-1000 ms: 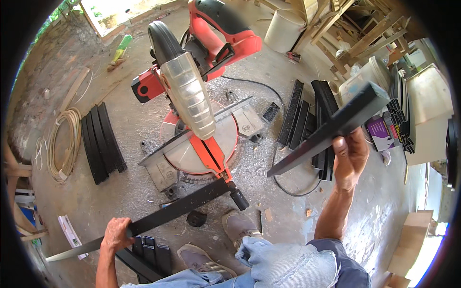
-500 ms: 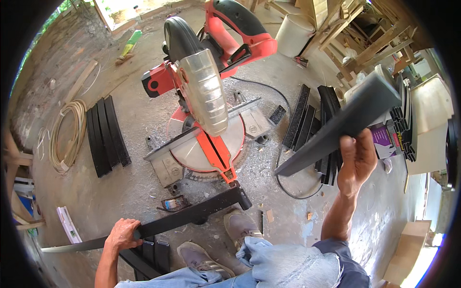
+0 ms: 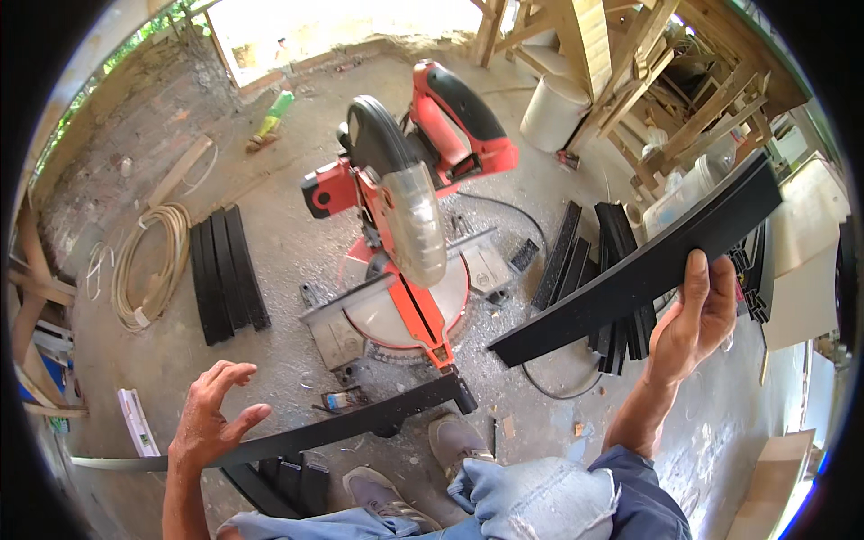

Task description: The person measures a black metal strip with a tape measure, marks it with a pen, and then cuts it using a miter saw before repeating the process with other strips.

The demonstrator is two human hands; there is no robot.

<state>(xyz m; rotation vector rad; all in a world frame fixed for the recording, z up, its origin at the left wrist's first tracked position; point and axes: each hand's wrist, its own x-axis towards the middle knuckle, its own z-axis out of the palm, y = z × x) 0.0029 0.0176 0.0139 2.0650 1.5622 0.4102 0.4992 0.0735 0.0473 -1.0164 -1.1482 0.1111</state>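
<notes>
My right hand (image 3: pixel 695 315) grips a black metal profile (image 3: pixel 621 270), holding it raised at the right with the thumb on its face. Above a long black bar (image 3: pixel 360 421), my left hand (image 3: pixel 214 409) is open with fingers apart and holds nothing. That long bar lies across in front of my shoes, its right end by the front of the saw's table. A red and black miter saw (image 3: pixel 405 180) stands on the floor in the middle, its head raised and its blade behind a clear guard (image 3: pixel 416 225).
Cut black profiles (image 3: pixel 229 274) lie left of the saw; more black pieces (image 3: pixel 562 261) lie to its right. A coiled hose (image 3: pixel 153 261), a green-handled brush (image 3: pixel 272 117) and a white bucket (image 3: pixel 553 112) stand farther out. The saw's cord (image 3: pixel 531 211) loops on the right. Shavings cover the floor.
My left hand has let go of the long bar and lifted, its fingers spreading. The profile in my right hand has turned, showing its broad face. The view has shifted slightly.
</notes>
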